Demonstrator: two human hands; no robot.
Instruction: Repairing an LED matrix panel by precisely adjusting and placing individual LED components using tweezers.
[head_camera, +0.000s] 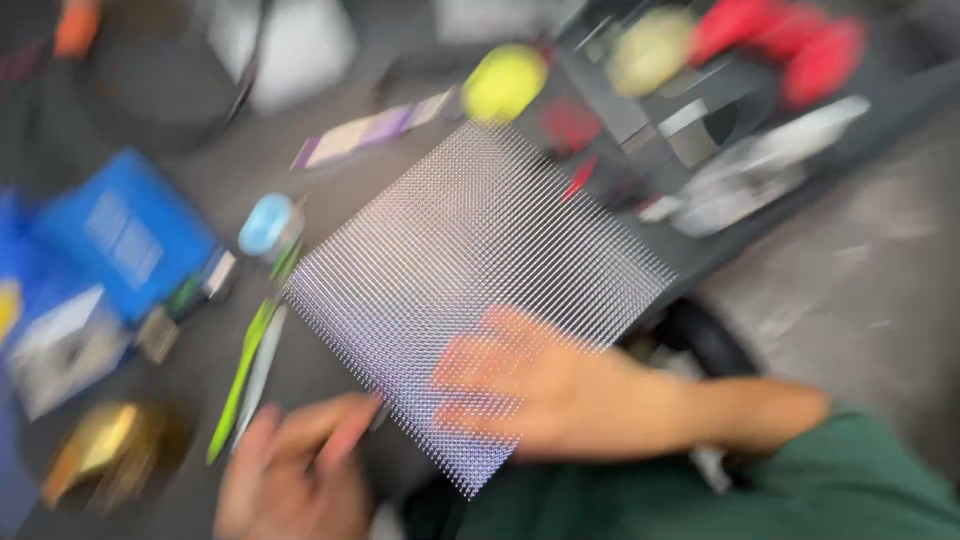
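- I see one square sheet of fine wire mesh (470, 270) lying tilted like a diamond in the middle of my view, its far corner over the edge of one dark tray (880, 110).
- My right hand (560, 390) lies on the mesh's near corner; the fingers look spread and partly behind the mesh, but blur keeps me from telling whether they pinch it.
- My left hand (300, 470) sits just beside the mesh's near left edge, fingers loosely curled and drawn together; I cannot tell whether it holds anything.
- One green sleeve (800, 490) covers my right forearm.
- One long green tool (245, 375) lies left of the mesh, near my left hand.
- One small bottle with a light blue cap (268, 225) stands off the mesh's left corner.
- One blue box (125, 230) lies further left, and one gold, shiny thing (95, 445) is near the lower left.
- I count two yellow round things: one (503, 82) at the mesh's far corner, one (650, 48) in the tray.
- One red mass (790, 45) rests in the tray; too blurred to name.
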